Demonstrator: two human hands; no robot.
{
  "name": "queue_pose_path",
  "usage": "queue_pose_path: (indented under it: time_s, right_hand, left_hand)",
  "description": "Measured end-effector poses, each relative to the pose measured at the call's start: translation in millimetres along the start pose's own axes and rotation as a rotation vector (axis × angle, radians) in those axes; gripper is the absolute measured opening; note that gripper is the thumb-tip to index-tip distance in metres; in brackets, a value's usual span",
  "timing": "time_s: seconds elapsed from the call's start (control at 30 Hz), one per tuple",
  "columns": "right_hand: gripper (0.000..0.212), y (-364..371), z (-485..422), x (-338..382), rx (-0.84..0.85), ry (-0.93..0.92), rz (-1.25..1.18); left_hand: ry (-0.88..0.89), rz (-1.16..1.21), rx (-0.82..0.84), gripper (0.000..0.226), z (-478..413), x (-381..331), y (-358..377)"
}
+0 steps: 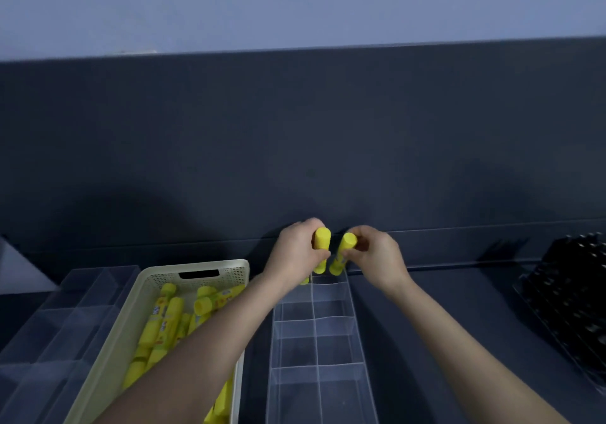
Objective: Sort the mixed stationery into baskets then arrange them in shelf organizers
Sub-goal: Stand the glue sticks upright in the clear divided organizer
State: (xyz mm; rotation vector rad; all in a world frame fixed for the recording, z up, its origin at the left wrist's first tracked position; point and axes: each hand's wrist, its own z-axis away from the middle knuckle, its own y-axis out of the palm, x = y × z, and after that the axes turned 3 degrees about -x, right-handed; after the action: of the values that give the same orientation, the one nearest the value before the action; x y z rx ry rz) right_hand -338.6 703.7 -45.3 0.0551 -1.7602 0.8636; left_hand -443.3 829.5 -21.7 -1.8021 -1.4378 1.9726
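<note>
Scanning from far left of the centre organizer (314, 341): saw another clear tray (65, 325), then a cream basket (193, 264) just left of the organizer, loaded with loose yellow glue sticks (164, 325). Found left hand (295, 253) over the organizer's far end, gripping the first glue stick (322, 240), near upright. Found right hand (377, 256) just beside, pinching the second glue stick (344, 250), tilted, lower end at the far-right compartment. Couldn't tell whether the two sticks touched. Spotted a black rack (570, 299) well right of the organizer.
</note>
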Motion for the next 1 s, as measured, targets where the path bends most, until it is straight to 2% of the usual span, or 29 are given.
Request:
queue_pose_path:
  time_s: [0.17,0.37,0.53,0.63,0.77,0.87,1.0]
  right_hand:
    - [0.025,9,-1,-7,0.029,-0.078,0.085]
    - [0.013,19,2,-10,0.009,-0.122,0.24]
    - [0.015,20,4,-10,0.025,-0.123,0.241]
    - [0.017,18,6,-7,-0.003,-0.123,0.222]
    - [0.033,18,11,3,-0.068,-0.136,0.217]
    - [0.038,24,16,16,-0.079,-0.164,0.212]
    - [0.033,39,27,38,-0.036,-0.225,0.218]
  left_hand:
    - [0.057,-0.212,-0.008,0.021,-8,7,15]
    - [0.13,-0.444,-0.06,0.026,-6,16,29]
    - [0.179,-0.62,-0.126,0.037,2,25,32]
    - [0.176,-0.611,-0.165,0.042,6,25,29]
    - [0.183,-0.535,-0.221,0.05,14,25,13]
    - [0.203,-0.479,-0.286,0.042,25,30,-8]
    - [0.163,-0.414,-0.311,0.024,45,53,-40]
